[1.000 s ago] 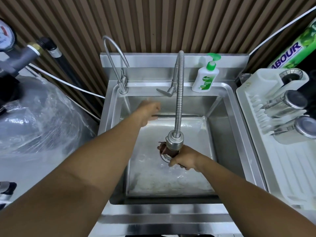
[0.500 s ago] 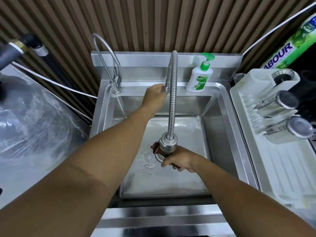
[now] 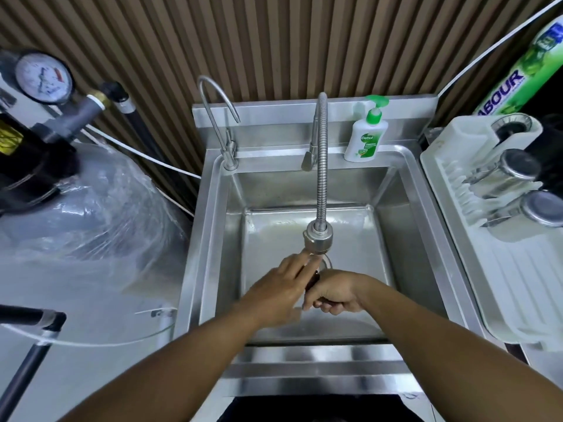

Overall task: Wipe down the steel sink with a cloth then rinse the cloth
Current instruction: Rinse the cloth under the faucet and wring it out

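Holding the dark brown cloth (image 3: pixel 314 278) under the steel spray head (image 3: pixel 318 239), inside the steel sink (image 3: pixel 393 239).
The right hand (image 3: pixel 332 295) is gripping it with curled fingers; the left hand (image 3: pixel 280 287), fingers straight, is touching it. A slackening grip could be dropping it onto the drain (image 3: pixel 327 264).

Single view: head-worn, wide-angle. The lens sits above the near edge of the steel sink (image 3: pixel 207 239) and looks forward and steeply down, with the slatted wall (image 3: pixel 274 41) at 12 o'clock. Range is close, and the basin fills the frame centre. Both forearms enter from 6 o'clock. The left hand (image 3: pixel 281 289), right hand (image 3: pixel 333 295) and cloth (image 3: pixel 313 280) meet just below centre. The field takes in a plastic-wrapped tank (image 3: pixel 91 223) at 9 o'clock and a dish rack (image 3: pixel 502 284) at 3 o'clock. Straight lines bow toward the frame edges.
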Motion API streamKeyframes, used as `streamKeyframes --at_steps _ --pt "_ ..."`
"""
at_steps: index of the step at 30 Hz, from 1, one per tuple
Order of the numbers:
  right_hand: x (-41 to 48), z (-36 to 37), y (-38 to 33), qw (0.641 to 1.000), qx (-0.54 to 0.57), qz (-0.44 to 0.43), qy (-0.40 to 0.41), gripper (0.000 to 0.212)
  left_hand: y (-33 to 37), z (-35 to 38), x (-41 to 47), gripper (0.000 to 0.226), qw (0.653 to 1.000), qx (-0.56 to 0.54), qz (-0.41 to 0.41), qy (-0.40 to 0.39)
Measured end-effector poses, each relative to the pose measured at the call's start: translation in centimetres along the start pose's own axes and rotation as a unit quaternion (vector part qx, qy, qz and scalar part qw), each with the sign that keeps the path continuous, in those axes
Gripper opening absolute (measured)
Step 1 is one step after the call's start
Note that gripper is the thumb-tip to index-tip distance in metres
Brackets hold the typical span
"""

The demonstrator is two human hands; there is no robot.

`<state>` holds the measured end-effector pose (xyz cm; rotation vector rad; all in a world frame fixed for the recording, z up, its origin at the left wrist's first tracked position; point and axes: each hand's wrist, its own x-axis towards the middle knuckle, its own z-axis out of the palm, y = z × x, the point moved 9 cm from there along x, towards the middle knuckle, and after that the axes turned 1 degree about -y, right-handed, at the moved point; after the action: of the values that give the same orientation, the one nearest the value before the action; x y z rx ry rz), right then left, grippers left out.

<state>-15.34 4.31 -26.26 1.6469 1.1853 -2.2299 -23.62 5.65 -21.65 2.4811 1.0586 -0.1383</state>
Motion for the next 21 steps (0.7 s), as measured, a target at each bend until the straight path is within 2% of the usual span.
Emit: streamKeyframes --at_steps 3,6,8,12,15,18,21 --pt "-0.8 1.0 -0.4 0.999 -0.050 -0.018 0.002 0.025 1.5 -0.9 0.4 0.085 0.994 0.057 -0.027 0.088" --pt "-1.3 0.9 -0.7 0.987 -0.149 -0.025 0.043 0.028 2.3 -1.9 0.6 0.044 0.993 0.077 -0.069 0.062" --pt "-1.6 0.5 -1.4 0.966 -0.238 -0.042 0.088 0.023 2.4 -2.1 1.0 0.029 0.989 0.110 -0.098 0.026" --pt "-2.5 -0.3 -2.6 0.902 -0.381 -0.086 0.184 0.029 2.4 -1.9 1.7 0.025 0.983 0.114 -0.140 -0.039" --pt "-3.2 -1.1 -2.5 0.870 -0.409 -0.097 0.257 0.022 2.5 -1.7 2.0 0.027 0.983 0.087 -0.149 -0.059" --pt "-4.0 -1.6 -2.1 0.836 -0.437 -0.113 0.312 0.028 2.6 -1.0 2.1 0.020 0.981 0.023 -0.173 -0.089" --pt "-4.7 -1.6 -2.2 0.770 -0.514 -0.140 0.352 0.034 3.0 -0.3 2.5 0.003 0.973 -0.050 -0.183 -0.128"
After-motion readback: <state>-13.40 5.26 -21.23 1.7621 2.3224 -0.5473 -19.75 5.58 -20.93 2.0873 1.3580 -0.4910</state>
